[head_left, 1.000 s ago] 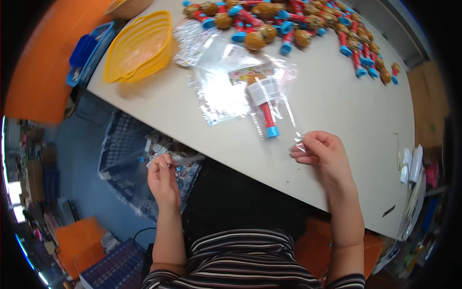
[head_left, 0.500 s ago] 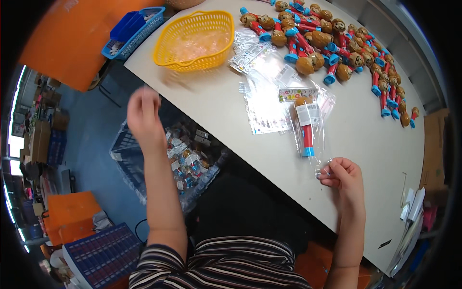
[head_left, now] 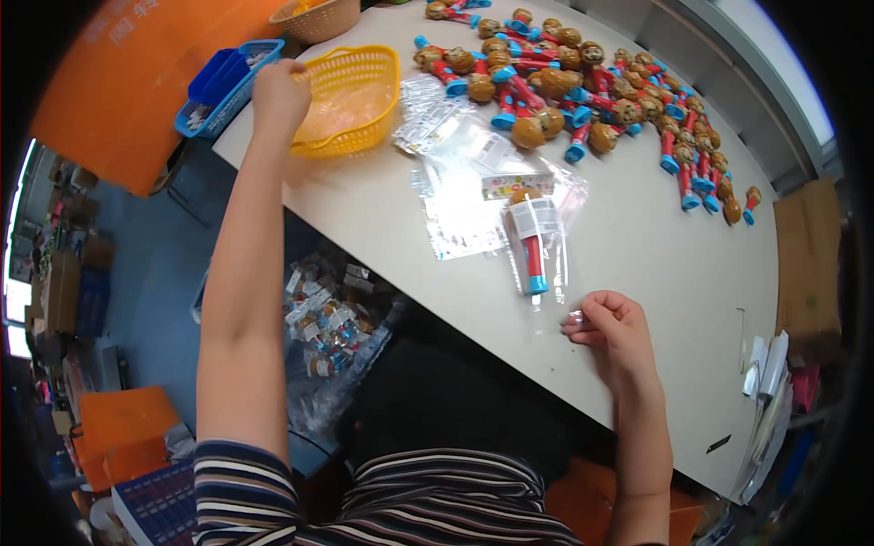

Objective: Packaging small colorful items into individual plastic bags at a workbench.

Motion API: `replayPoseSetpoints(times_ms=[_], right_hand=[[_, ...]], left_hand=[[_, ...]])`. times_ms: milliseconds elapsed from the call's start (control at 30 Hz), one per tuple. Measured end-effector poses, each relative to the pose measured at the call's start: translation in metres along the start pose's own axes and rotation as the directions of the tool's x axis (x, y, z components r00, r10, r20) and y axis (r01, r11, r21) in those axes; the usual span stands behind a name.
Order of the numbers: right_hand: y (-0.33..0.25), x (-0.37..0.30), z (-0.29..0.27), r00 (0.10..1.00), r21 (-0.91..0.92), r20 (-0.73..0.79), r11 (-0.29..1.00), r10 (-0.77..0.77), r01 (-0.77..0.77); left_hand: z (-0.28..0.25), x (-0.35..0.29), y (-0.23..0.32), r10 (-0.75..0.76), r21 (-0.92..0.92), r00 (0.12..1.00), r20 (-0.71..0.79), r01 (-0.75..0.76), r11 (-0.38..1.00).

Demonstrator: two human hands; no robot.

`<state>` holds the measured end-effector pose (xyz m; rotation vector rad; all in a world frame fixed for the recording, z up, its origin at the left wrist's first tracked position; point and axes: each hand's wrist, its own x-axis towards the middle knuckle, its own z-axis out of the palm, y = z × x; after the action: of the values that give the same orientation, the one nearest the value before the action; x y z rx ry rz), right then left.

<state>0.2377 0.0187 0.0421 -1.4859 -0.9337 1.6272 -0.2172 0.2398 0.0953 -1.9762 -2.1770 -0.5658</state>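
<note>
So the thing in play is a slim toy with a red tube body, blue end cap and rounded brown top (head_left: 534, 259), lying inside a see-through, glossy plastic bag (head_left: 557, 273) on the pale, smooth-topped table (head_left: 655, 273), partly over a stack of flat, shiny clear bags (head_left: 460, 209). A white printed label (head_left: 533, 218) sits across its upper part. The right hand (head_left: 612, 329) has thumb and fingertips pinched on the bag's near end, just below the blue cap. The left hand (head_left: 280, 96) is way out at the left edge of the yellow perforated plastic basket (head_left: 346, 144); its fingertips are hidden, so I can't tell if it's got anything. Handling-wise, I'd guess the toy is light and stiff, probably hollow plastic, so not super fragile. The bag looks like the annoying part: thin, floppy, likely slippery, and easy to crease. I'd hold the bag flat by that near end, or grab the red tube through the film if lifting, and skip the bulky brown top.
</note>
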Motion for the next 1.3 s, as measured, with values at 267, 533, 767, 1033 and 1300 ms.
replayPoseSetpoints(times_ms=[267,533,767,1033,1300], right_hand=[[-0.012,-0.002,-0.025,0.998,-0.102,0.063,0.995,0.021,-0.014],[-0.006,0.015,-0.018,0.494,-0.730,0.486,-0.024,-0.721,0.683],[-0.002,0.027,-0.019,0.342,-0.583,0.611,-0.113,-0.714,0.805],[-0.001,0.025,-0.015,0.393,-0.566,0.562,0.008,-0.728,0.824],[0.004,0.021,-0.024,0.412,-0.594,0.597,-0.034,-0.689,0.804]], left_hand=[[-0.011,-0.192,0.156,0.751,-0.442,0.619,-0.230,-0.754,0.487],[0.035,-0.246,0.187,0.790,-0.464,0.533,-0.301,-0.806,0.367],[0.044,-0.263,0.195,0.599,-0.639,0.720,-0.350,-0.651,0.409],[0.043,-0.254,0.190,0.639,-0.552,0.652,-0.409,-0.734,0.396],[0.039,-0.251,0.173,0.681,-0.560,0.666,-0.303,-0.703,0.438]])
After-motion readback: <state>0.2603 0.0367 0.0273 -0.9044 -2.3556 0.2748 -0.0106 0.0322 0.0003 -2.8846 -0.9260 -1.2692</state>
